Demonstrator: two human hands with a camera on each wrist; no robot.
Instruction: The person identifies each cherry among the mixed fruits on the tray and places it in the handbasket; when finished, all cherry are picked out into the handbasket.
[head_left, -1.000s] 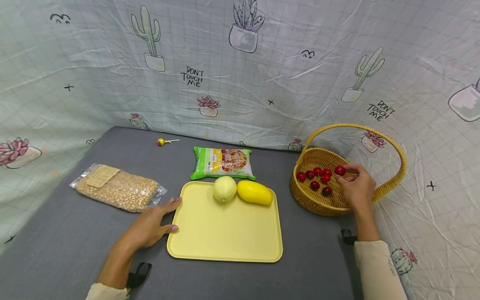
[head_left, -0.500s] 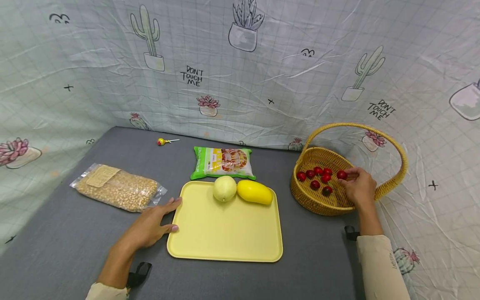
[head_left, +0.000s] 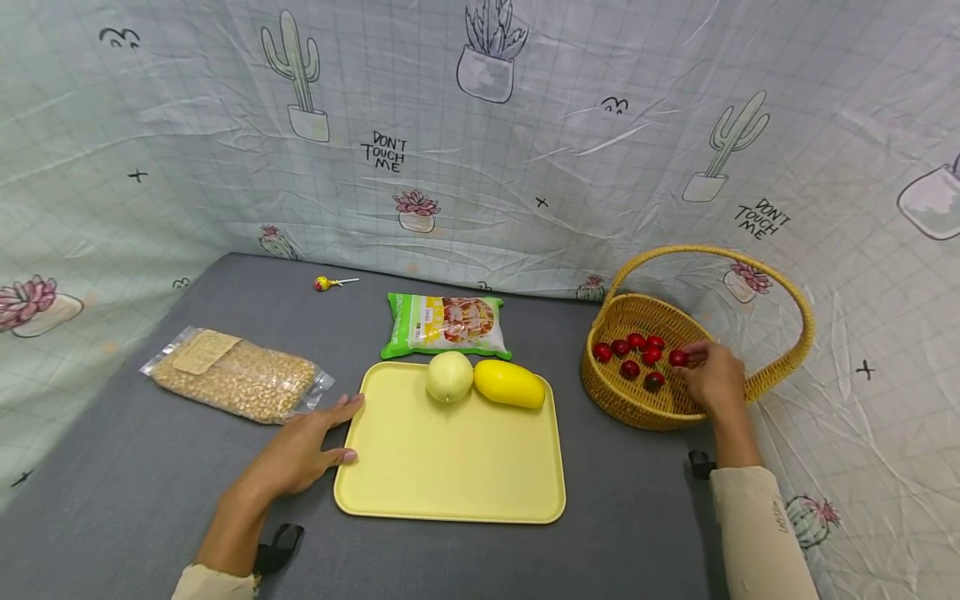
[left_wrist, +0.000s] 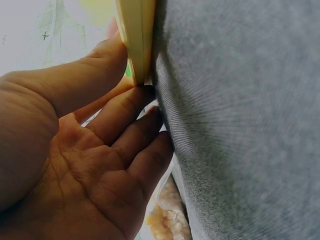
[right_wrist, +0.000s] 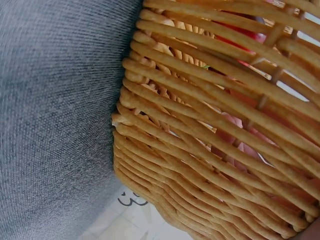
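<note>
My right hand (head_left: 716,375) reaches into the wicker basket (head_left: 626,408) at the right and pinches a red cherry (head_left: 678,358) between thumb and fingers. Several other cherries (head_left: 652,357) lie on the basket floor to the left of it. In the right wrist view the basket's woven wall (right_wrist: 210,115) mostly hides the hand. My left hand (head_left: 300,446) rests with fingers and thumb spread against the left rim of the yellow tray (head_left: 450,467). In the left wrist view the thumb (left_wrist: 95,72) touches the tray edge (left_wrist: 135,40), and the other fingers extend beside it, near the cloth.
A pale green round fruit (head_left: 449,377) and a yellow mango (head_left: 510,385) sit at the tray's back edge. Behind is a green-and-white food packet (head_left: 450,326). A bag of kernels (head_left: 240,375) lies left, a lollipop (head_left: 330,283) farther back. The basket handle (head_left: 798,317) arches over the right hand.
My right hand first shifts slightly right, then back left, and lowers the pinched cherry toward the others in the basket. The left hand and the tray stay still.
</note>
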